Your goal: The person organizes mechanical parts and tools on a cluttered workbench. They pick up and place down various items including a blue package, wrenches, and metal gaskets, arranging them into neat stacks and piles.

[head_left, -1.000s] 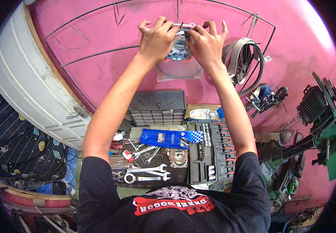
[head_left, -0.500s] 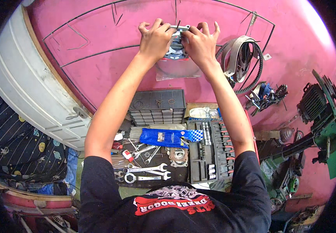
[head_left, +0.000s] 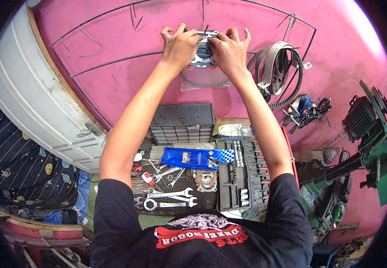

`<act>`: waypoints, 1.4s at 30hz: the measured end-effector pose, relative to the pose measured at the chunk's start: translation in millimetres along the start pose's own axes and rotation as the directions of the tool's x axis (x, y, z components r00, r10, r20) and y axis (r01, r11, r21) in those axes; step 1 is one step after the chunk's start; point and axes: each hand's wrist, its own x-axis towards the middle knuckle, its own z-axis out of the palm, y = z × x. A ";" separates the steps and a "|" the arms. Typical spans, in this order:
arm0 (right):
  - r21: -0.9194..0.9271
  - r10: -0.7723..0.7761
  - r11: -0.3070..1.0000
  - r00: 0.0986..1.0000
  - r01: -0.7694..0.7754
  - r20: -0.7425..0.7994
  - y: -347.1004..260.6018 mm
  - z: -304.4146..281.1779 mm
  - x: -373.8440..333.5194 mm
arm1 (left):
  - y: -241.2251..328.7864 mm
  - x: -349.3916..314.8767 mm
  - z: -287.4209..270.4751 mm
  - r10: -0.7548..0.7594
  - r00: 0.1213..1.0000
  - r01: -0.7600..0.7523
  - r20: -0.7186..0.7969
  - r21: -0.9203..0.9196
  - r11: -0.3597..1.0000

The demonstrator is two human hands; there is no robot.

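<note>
At the pink wall, both my arms reach up to a pack of flat metal gaskets [head_left: 203,60] in clear plastic. My left hand [head_left: 178,48] grips its upper left side, thumb and index finger pinched near the top edge. On the other side, my right hand [head_left: 229,50] pinches the upper right edge, its other fingers raised. A thin metal peg [head_left: 206,28] sticks out at the pack's top edge, between the hands. Whether it passes through the pack cannot be made out. Clear plastic [head_left: 204,82] hangs below the gaskets.
A bent rod frame [head_left: 113,59] spans the wall, with belts [head_left: 276,71] hanging right. Below stand a small-drawer cabinet [head_left: 182,115], a blue packet [head_left: 189,157], wrenches [head_left: 169,194], loose gaskets [head_left: 207,178] and a tool tray [head_left: 233,196]. A white door [head_left: 46,98] is left, green machinery [head_left: 376,156] right.
Both hands keep their hold on the gasket pack. My left hand has shifted slightly right and down, and the pack's top edge sits a little differently around the peg.
</note>
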 end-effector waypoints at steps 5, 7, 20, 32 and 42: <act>0.041 -0.018 0.999 0.998 0.021 -0.067 2.9 5.0 -1.3 | 3.6 0.3 0.6 -0.019 1.000 0.019 0.011 -0.013 1.000; 0.069 -0.028 0.997 0.994 0.035 -0.106 3.7 6.3 -1.0 | 5.0 1.6 -0.8 -0.032 0.999 0.033 0.038 -0.020 0.999; -0.032 -0.073 0.997 0.997 0.074 0.028 6.0 -10.7 7.2 | 2.7 6.6 -14.0 -0.022 0.996 0.021 0.082 0.006 1.000; 0.079 -0.092 0.992 0.991 0.100 -0.099 -1.6 -31.5 -17.7 | 28.4 -21.3 -38.1 0.019 0.999 -0.022 -0.030 -0.122 0.992; 0.234 -0.055 0.972 0.984 0.014 0.170 -45.5 -55.1 -156.1 | 99.3 -147.1 -44.5 0.000 0.978 0.081 0.207 -0.385 0.919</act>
